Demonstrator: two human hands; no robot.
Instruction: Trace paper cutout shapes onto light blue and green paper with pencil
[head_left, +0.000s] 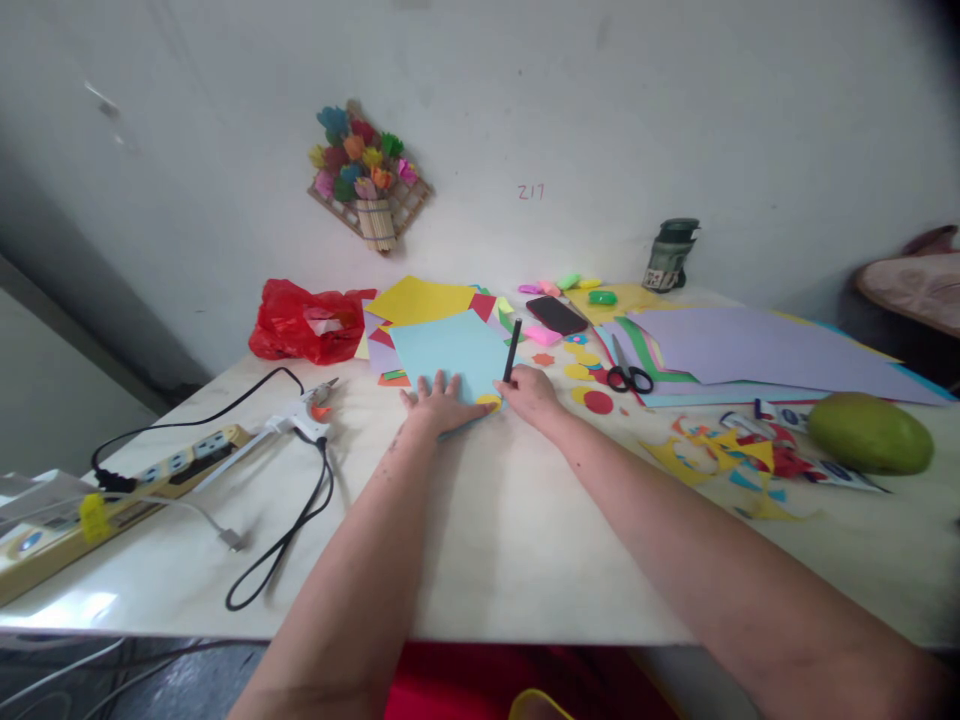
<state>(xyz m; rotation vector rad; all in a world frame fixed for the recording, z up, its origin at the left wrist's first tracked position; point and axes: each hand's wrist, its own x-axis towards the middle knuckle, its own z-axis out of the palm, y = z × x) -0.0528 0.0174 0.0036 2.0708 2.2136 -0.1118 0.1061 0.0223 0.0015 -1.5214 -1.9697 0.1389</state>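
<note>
My left hand (435, 407) lies flat with fingers spread on a light blue sheet of paper (450, 345). Its thumb presses a small yellow paper circle (489, 403) against the sheet near the lower right corner. In my right hand (531, 393) is a black pen (513, 350), held nearly upright beside the yellow circle. The pen's tip is hidden by my fingers. A yellow sheet (420, 300) lies just behind the blue one. Yellow and red paper circles (598, 402) are scattered to the right of my right hand.
Scissors (626, 370), a phone (556, 314) and large coloured sheets (750, 345) lie to the right, with paper scraps (739, 455) and a green mango (870, 432) nearer. Leftward are a glue gun (309, 415), a power strip (180, 465) and a red plastic bag (300, 320). A bottle (671, 255) stands behind.
</note>
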